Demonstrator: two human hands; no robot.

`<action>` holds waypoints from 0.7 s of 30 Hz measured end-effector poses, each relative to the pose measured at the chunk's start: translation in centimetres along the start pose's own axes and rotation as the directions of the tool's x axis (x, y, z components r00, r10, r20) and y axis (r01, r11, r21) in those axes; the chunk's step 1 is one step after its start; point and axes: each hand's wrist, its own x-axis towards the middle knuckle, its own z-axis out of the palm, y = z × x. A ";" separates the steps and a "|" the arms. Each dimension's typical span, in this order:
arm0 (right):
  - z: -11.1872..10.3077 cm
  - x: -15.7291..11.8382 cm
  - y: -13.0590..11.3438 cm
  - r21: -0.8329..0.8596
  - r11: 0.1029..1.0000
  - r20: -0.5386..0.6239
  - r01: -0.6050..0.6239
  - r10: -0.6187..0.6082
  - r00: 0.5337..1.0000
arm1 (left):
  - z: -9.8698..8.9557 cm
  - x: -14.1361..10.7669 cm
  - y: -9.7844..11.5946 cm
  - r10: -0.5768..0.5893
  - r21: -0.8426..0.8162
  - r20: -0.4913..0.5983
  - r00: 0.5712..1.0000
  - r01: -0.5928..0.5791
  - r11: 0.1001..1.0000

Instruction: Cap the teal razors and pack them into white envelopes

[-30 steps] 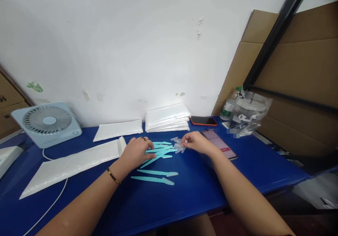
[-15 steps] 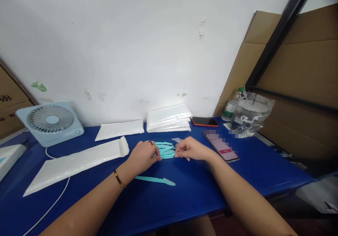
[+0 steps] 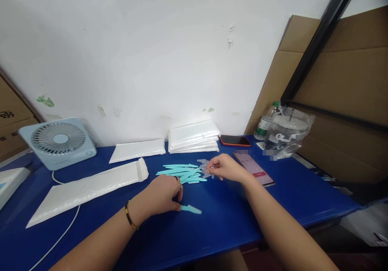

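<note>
Low over the front of the table, my left hand [image 3: 165, 194] is closed on the handle of a single turquoise eyebrow razor [image 3: 191, 209]. Its blade end points right, and the handle is hidden under the fingers. Just behind lies a loose pile of similar turquoise razors [image 3: 182, 169], partly covered by that hand. At the pile's right end sit several small clear plastic blade caps [image 3: 202, 161]. My right hand [image 3: 223, 168] is among these caps, thumb and fingers pinched at one of them; the fingertips partly hide it.
An opened white padded mailer [image 3: 97, 186] lies at left, another mailer [image 3: 138, 149] behind it. Stacked mailers [image 3: 194, 135] stand against the wall. A fan [image 3: 60, 139] is far left. Two phones, one lit [image 3: 256, 168] and one dark [image 3: 235, 140], lie right, near a bottle [image 3: 263, 125] and bagged cup [image 3: 287, 131].
My left hand has come off the pile toward me and closed on the separate razor. My right hand has shifted slightly right, onto the clear caps. More of the pile shows.
</note>
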 end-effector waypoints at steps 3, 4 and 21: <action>0.8 -0.4 -1.0 0.053 0.997 0.200 0.047 -0.056 0.978 | 0.8 0.2 0.1 -0.012 -0.021 -0.037 0.999 0.012 1.000; 1.1 -0.5 -1.3 0.082 0.996 0.244 0.047 -0.065 0.968 | 1.0 0.4 0.0 -0.022 -0.042 -0.062 0.998 0.020 0.999; -0.3 0.1 -0.5 0.463 0.868 -0.310 0.179 -0.031 0.950 | 0.1 1.2 -1.7 -0.174 -0.415 -0.250 0.952 0.057 0.908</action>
